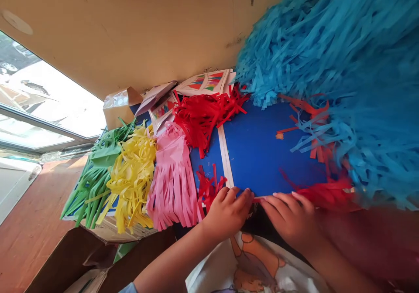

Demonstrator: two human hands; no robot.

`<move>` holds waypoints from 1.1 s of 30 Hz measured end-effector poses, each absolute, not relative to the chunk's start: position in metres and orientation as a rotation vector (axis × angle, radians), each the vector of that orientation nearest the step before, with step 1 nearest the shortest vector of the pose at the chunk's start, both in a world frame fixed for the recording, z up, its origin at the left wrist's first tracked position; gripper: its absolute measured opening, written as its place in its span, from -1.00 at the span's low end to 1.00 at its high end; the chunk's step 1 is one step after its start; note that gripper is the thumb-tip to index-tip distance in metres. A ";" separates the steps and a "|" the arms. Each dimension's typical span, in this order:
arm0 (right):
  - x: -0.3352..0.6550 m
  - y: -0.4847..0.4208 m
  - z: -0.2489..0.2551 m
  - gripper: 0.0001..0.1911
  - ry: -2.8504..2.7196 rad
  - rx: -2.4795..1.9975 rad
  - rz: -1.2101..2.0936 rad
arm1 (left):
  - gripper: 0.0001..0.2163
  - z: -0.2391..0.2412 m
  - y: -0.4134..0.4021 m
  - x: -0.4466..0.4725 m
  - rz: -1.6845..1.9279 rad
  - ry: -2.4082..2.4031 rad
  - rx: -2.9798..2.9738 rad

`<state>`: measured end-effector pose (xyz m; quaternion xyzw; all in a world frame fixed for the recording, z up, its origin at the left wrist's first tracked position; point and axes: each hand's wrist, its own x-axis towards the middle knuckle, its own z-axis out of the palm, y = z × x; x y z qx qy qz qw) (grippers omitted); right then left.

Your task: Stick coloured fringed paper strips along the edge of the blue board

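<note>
I see my left hand (225, 212) pinching a red strip (258, 200) at the near edge of the blue board (262, 153), right hand (288, 216) flat, fingers pressed together, touching the same strip, blue fringe (343, 44) heaped beyond.

Left hand (227, 212) and right hand (288, 216) laid close together on near edge of blue board (262, 153). Right fingers stretched flat; left fingers curled, grip not discernible. Thin red strip (262, 199) seen between fingertips. White band (225, 155) run across board. Green fringe (94, 171), yellow fringe (134, 171), pink fringe (173, 175), red fringe (199, 118) heaped left; blue fringe (343, 57) massed right.
</note>
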<state>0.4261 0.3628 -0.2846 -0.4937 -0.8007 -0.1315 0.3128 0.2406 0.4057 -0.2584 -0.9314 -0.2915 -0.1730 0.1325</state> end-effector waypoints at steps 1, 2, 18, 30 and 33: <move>0.426 0.362 -0.283 -0.73 -2.131 -1.294 -0.351 | -0.79 -0.259 0.406 0.240 -0.512 -0.840 -2.709; 0.426 0.361 -0.282 -0.72 -2.146 -1.285 -0.364 | -0.79 -0.259 0.406 0.240 -0.528 -0.832 -2.716; 0.409 0.341 -0.228 -0.78 -1.175 -1.441 1.100 | -0.84 -0.223 0.397 0.255 -1.271 -1.055 -2.751; 0.407 0.350 -0.211 -0.84 -1.195 -1.387 0.997 | -0.84 -0.213 0.398 0.280 -1.807 -1.126 -2.814; 0.409 0.351 -0.208 -0.82 -1.631 -1.355 0.117 | -0.81 -0.209 0.398 0.274 -1.516 -1.122 -2.765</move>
